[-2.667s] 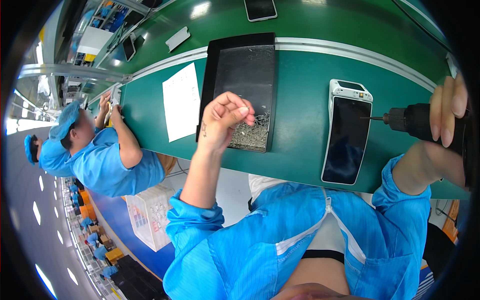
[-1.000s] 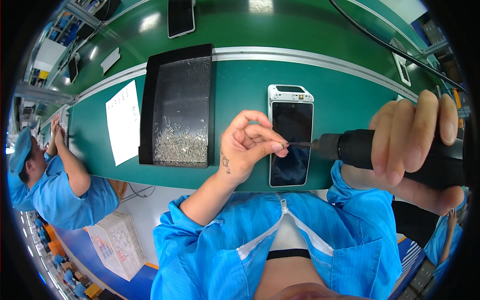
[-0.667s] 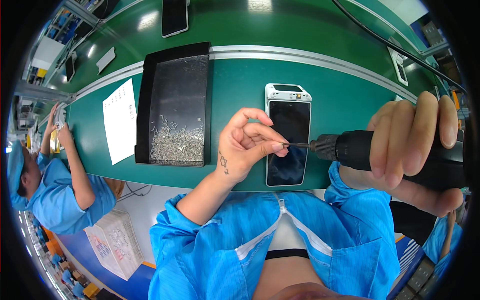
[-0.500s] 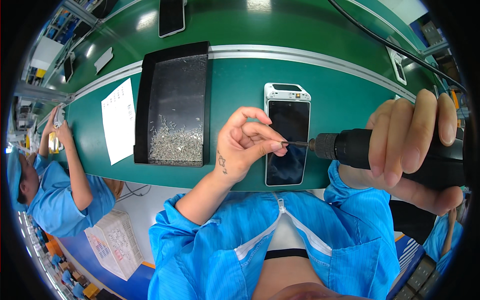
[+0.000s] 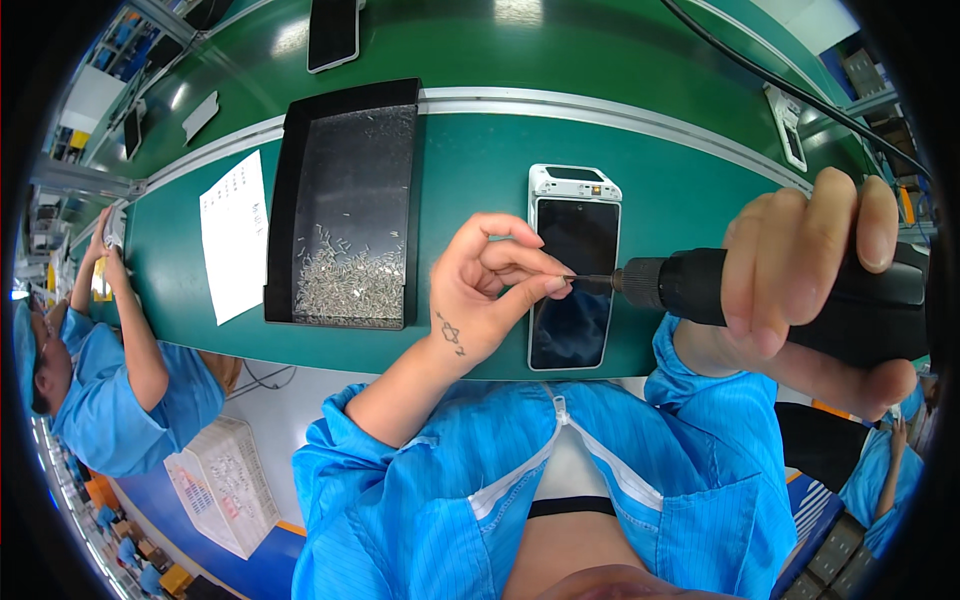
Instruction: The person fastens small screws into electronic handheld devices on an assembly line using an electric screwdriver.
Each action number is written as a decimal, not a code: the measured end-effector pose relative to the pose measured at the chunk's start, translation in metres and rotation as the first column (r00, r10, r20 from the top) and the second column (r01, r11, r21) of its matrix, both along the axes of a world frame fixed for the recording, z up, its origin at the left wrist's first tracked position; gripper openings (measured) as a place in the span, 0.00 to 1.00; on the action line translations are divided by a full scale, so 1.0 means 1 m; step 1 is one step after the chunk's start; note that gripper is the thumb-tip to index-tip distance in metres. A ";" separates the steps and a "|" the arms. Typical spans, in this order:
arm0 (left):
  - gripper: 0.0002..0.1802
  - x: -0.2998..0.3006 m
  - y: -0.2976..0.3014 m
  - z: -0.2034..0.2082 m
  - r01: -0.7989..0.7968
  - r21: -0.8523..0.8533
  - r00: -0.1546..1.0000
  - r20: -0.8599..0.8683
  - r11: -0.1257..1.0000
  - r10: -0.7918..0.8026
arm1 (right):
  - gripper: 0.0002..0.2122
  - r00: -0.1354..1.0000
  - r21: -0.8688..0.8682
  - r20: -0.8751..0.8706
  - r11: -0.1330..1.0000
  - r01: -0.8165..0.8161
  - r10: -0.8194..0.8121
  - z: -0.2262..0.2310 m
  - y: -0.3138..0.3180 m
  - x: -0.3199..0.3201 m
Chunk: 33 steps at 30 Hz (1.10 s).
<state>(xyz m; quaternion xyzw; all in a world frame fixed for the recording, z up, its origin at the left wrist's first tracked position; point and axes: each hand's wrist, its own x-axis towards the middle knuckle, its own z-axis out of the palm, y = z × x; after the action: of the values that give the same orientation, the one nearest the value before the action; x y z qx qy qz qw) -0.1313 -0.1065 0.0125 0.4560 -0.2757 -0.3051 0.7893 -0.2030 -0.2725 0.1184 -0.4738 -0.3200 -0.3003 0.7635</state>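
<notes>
My right hand (image 5: 800, 280) is wrapped around a black electric screwdriver (image 5: 690, 285), held level with its bit pointing left. My left hand (image 5: 490, 285) has thumb and forefinger pinched together at the tip of the bit (image 5: 595, 280). Whatever lies between those fingertips is too small to make out. Below both hands a white handheld terminal (image 5: 575, 340) with a dark screen lies face up on the green bench, its white top end away from me. My left fingertips hover over its left edge, partly covering it.
A black tray (image 5: 345, 170) with a heap of small metal screws (image 5: 350, 290) stands left of my left hand. Beside it lies a sheet of paper (image 5: 235, 240). Beyond the metal rail (image 5: 560, 103) are other devices (image 5: 333, 35). A co-worker (image 5: 130, 390) sits at left.
My right hand and the screwdriver have moved slightly left, bringing the chuck closer to my left fingertips. The left hand keeps its pinch. The whole view has shifted a little.
</notes>
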 end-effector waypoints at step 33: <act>0.07 -0.001 -0.006 -0.023 0.210 -0.135 0.819 -0.517 0.968 -0.250 | 0.25 0.999 -0.163 -0.053 0.987 0.000 -0.009 0.004 -0.015 -0.002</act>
<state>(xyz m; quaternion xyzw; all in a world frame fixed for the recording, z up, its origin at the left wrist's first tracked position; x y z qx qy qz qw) -0.1318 -0.1124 -0.0104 0.2889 -0.1111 -0.5018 0.8077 -0.2055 -0.2876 0.1225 -0.5434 -0.3218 -0.2620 0.7297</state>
